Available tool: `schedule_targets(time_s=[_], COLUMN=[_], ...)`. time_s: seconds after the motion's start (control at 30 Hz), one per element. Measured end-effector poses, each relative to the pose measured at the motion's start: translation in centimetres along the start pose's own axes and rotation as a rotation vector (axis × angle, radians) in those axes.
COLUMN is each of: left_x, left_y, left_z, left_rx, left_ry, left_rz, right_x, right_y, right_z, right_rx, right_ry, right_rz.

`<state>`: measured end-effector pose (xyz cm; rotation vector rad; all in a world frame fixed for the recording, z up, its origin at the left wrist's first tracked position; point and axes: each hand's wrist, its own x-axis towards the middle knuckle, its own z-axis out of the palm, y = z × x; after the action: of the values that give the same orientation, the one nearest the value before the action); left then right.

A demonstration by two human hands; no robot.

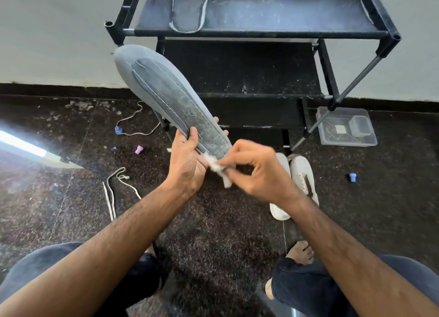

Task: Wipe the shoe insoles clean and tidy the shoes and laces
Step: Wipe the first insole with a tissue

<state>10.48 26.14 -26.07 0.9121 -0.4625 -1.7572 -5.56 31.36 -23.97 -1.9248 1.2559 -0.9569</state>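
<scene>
Left hand (pixel 187 161) grips the heel end of a grey insole (pixel 166 95), held in the air, toe pointing up toward the rack (pixel 261 31). Right hand (pixel 259 171) pinches a white wipe (pixel 217 168) against the insole's heel edge; hand blurred. Second insole (pixel 190 7) lies on the rack's top shelf. White shoes (pixel 301 181) on the floor (pixel 213 233) beneath the right hand. Laces (pixel 114 193) lie loose, left.
</scene>
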Motion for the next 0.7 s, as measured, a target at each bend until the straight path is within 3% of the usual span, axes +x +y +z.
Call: schedule_targets(time_s=[0.1, 0.3, 0.5, 0.63, 0.7], left_x=[-0.4, -0.7, -0.9, -1.3, -1.6], left_y=[-0.2, -0.3, -0.3, -1.1, -1.2], left_z=[0.1, 0.3, 0.5, 0.3, 0.2], left_rx=[-0.009, 0.019, 0.023, 0.028, 0.032], left_ry=[-0.017, -0.030, -0.024, -0.023, -0.031], left_rz=[-0.025, -0.031, -0.021, -0.058, -0.088], right_x=[0.4, -0.8, -0.3, 0.0, -0.1], right_y=[0.4, 3.2, 3.1, 1.4, 2.6], right_z=[-0.1, 0.9, -1.0, 1.1, 1.5], right_rx=[-0.164, -0.398, -0.361, -0.366, -0.388], right_ry=[0.247, 0.131, 0.389, 0.159, 0.123], right_rz=[-0.011, -0.056, 0.073, -0.108, -0.094])
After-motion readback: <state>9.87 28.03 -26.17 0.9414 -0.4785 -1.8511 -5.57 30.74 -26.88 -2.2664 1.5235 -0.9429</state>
